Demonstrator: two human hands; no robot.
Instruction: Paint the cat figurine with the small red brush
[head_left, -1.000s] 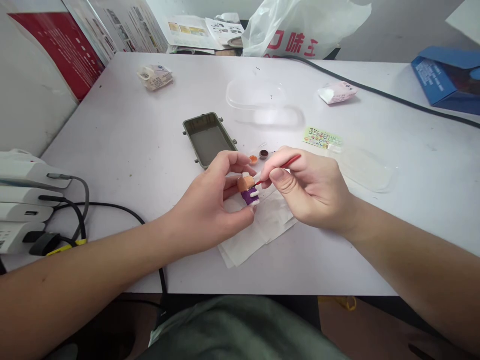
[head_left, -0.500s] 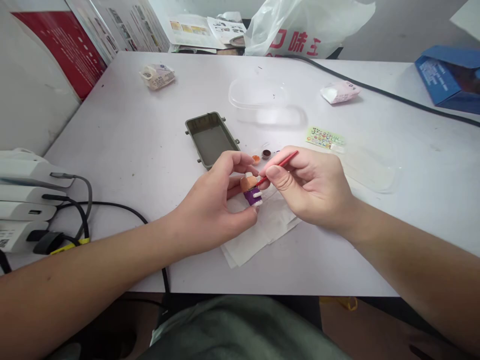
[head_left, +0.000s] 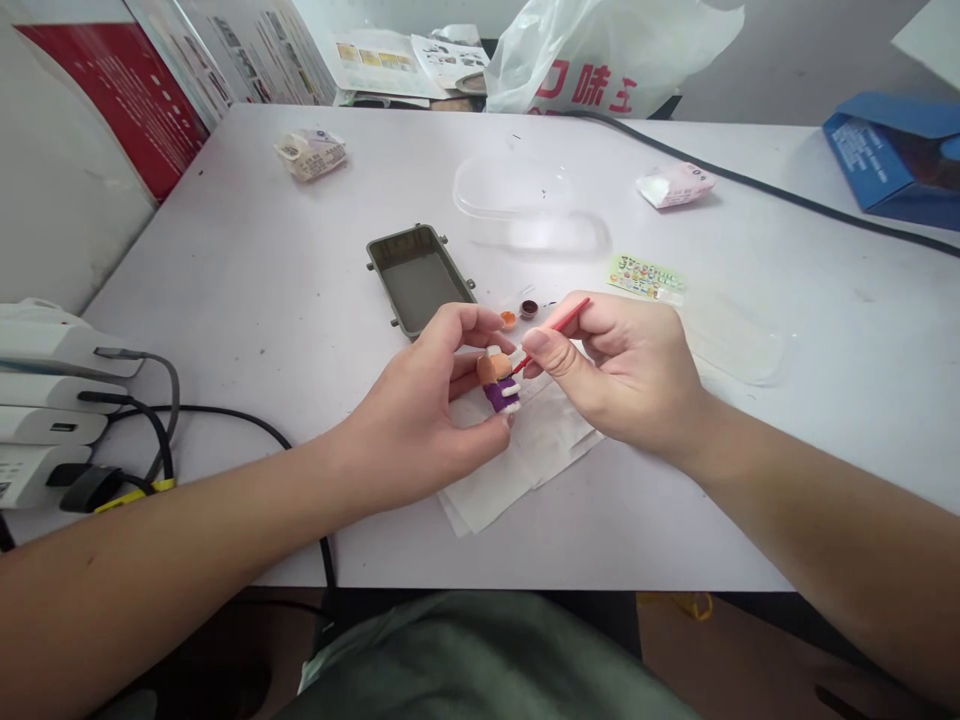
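Tissue [head_left: 525, 460]: under my hands.
Left hand [head_left: 427, 400]: pinching my figure [head_left: 499, 385].
Right hand [head_left: 622, 375]: gripping my brush [head_left: 559, 322], tip at figure.
Paint pots [head_left: 519, 314]: just beyond my fingers.
Tray [head_left: 416, 278]: beyond my left hand.

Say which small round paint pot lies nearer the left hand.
The orange-filled paint pot, right beside the left hand; the dark brown paint pot sits beyond it, farther right.
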